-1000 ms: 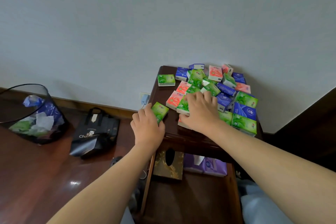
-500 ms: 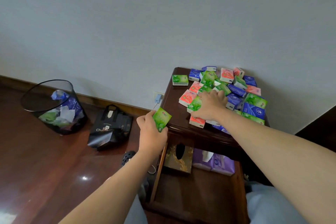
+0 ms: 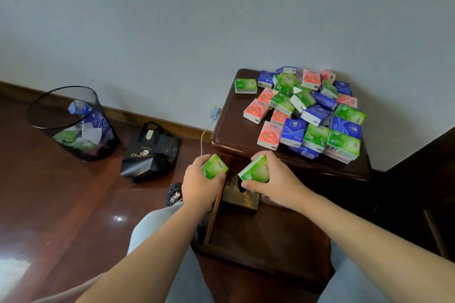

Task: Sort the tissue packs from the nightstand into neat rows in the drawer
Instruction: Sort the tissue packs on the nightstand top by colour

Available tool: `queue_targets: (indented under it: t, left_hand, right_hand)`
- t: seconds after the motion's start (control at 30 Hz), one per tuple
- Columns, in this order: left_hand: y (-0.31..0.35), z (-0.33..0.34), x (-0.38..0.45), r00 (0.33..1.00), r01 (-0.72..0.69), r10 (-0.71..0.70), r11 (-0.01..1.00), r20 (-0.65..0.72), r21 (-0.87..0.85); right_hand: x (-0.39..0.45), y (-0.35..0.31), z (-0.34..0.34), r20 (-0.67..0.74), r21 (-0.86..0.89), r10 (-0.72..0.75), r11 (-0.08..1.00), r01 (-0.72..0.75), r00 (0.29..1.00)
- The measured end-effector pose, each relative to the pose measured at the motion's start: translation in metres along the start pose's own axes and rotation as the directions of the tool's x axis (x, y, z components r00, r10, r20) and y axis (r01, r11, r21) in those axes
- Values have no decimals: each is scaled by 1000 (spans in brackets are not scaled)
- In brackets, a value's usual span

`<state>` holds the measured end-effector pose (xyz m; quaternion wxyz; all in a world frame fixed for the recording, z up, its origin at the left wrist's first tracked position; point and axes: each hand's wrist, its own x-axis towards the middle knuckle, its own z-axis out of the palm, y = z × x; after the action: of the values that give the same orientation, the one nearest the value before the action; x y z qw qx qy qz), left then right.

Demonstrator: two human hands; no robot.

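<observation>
both hands have come off the nightstand (image 3: 226, 130) surface since a second ago and now hang over the open drawer (image 3: 266, 233), each carrying a pack. the left hand (image 3: 198, 186) has its fingers curled round a green tissue pack (image 3: 214, 167), and the right hand (image 3: 275, 181), which was pressed on the pile a moment back, now grips a second green pack (image 3: 254, 170). the heap of tissue packs (image 3: 307, 110) sits beyond the fingers, the drawer below them shows no rows, only a gold tissue box (image 3: 240, 198), so sorting looks barely begun.
</observation>
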<state>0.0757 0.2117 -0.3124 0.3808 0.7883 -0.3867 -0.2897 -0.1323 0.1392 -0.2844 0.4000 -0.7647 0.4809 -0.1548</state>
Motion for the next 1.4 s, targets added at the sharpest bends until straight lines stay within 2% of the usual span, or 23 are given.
queue_targets:
  t: [0.07, 0.17, 0.23, 0.37, 0.5, 0.63, 0.93, 1.1, 1.2, 1.27, 1.33, 1.4]
  left_hand:
    - [-13, 6, -4, 999, 39, -39, 999, 26, 0]
    - [-34, 16, -10, 994, 94, -90, 994, 66, -53]
    - [-49, 23, -10, 987, 130, -121, 988, 101, -88]
    - [-69, 32, 0, 958, 267, -236, 941, 162, -208]
    - [-76, 34, 8, 953, 259, -196, 922, 232, -286]
    - [-78, 35, 11, 936, 311, -232, 897, 264, -314]
    - [-87, 35, 14, 911, 337, -245, 906, 333, -255]
    - [-85, 35, 13, 915, 351, -253, 885, 315, -307]
    - [-81, 37, 11, 916, 350, -256, 886, 310, -303]
    - [-77, 39, 7, 912, 350, -255, 891, 321, -287]
    - [-72, 41, 3, 906, 345, -247, 902, 343, -261]
    - [-68, 44, -1, 898, 337, -230, 908, 375, -250]
  right_hand:
    - [-11, 24, 24, 65, 35, 111, 993, -113, 992]
    - [-20, 55, 61, 163, -74, 204, 978, -194, 965]
    - [-23, 70, 85, 203, -60, 265, 964, -259, 943]
    - [-16, 89, 126, 188, -102, 372, 928, -358, 909]
    - [-7, 102, 156, 234, -130, 384, 923, -363, 893]
    - [-2, 105, 180, 249, -152, 392, 919, -364, 886]
    - [6, 106, 197, 283, -290, 392, 905, -312, 875]
    - [5, 110, 177, 395, -148, 378, 926, -348, 837]
    - [4, 107, 159, 439, -44, 399, 904, -424, 805]
    - [3, 100, 144, 437, 74, 424, 862, -502, 793]
    - [2, 93, 128, 470, 276, 406, 776, -567, 784]
    - [-2, 84, 111, 477, 448, 348, 694, -564, 807]
